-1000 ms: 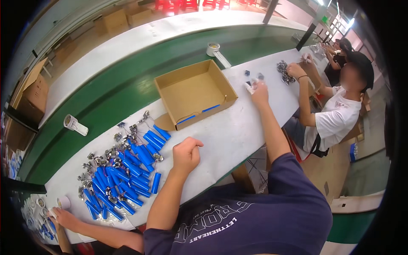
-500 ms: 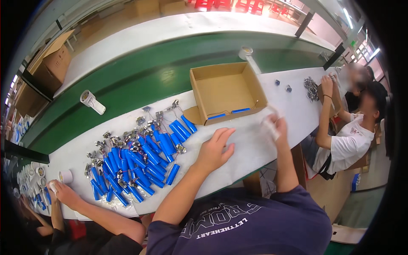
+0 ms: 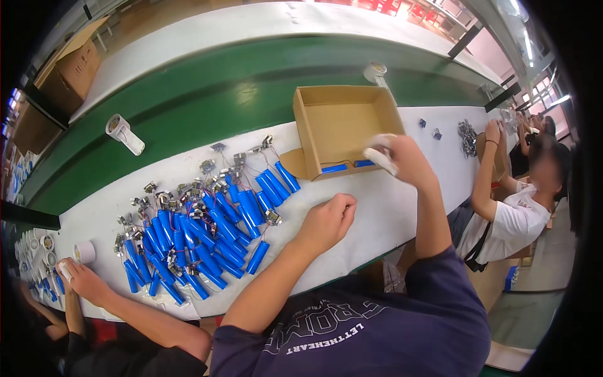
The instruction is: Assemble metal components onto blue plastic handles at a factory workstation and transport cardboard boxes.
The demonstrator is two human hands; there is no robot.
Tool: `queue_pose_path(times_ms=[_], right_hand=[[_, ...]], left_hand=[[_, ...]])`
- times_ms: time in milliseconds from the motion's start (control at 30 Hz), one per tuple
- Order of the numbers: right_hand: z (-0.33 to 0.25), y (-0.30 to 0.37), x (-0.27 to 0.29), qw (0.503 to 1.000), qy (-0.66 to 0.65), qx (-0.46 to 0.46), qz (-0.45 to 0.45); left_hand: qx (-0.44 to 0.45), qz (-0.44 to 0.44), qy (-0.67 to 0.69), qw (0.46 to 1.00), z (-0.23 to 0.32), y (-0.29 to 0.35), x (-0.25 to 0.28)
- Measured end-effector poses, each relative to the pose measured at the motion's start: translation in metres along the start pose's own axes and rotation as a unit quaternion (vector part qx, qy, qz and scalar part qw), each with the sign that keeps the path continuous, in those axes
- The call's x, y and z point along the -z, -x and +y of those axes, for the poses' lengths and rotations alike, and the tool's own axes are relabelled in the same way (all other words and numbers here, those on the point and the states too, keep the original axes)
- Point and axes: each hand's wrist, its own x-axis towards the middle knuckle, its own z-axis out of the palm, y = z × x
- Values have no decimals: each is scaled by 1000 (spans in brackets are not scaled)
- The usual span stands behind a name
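My right hand is over the near right corner of the open cardboard box, closed round a small white elongated piece. The exact kind of that piece is hard to make out. Two blue battery cells lie inside along the box's near wall. My left hand is curled into a loose fist above the white tabletop, in front of the box, and nothing shows in it. To its left spreads a heap of blue battery cells with wires and small metal-and-circuit parts attached.
A green conveyor belt runs behind the table. On it stand a white plastic housing and another white round part. A white roll sits near a co-worker's hand at left. Another person works at right beside small metal parts.
My right hand has moved up and left with the white piece, from beside the box to over its corner. My left hand's fingers have curled in from an open pose. The view has shifted slightly.
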Motion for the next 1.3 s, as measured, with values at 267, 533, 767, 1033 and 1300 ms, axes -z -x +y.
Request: queue_pose_path(times_ms=[267,533,767,1033,1300], right_hand=[[5,-69,-18,940,70,74,-325],[18,-52,1,981,-64,61,-174],[36,-40,13,950,157,43,-267],[51,-36,-5,934,121,114,-316],[27,-17,6,958,-105,94,-251]], left_hand=[[-68,12,-36,997,-4,-4,4],[-53,3,-33,998,-3,-6,5],[-41,-12,-28,999,-2,-8,2],[-25,-30,-34,999,-6,-7,3],[-48,-31,-69,996,-17,0,-4]])
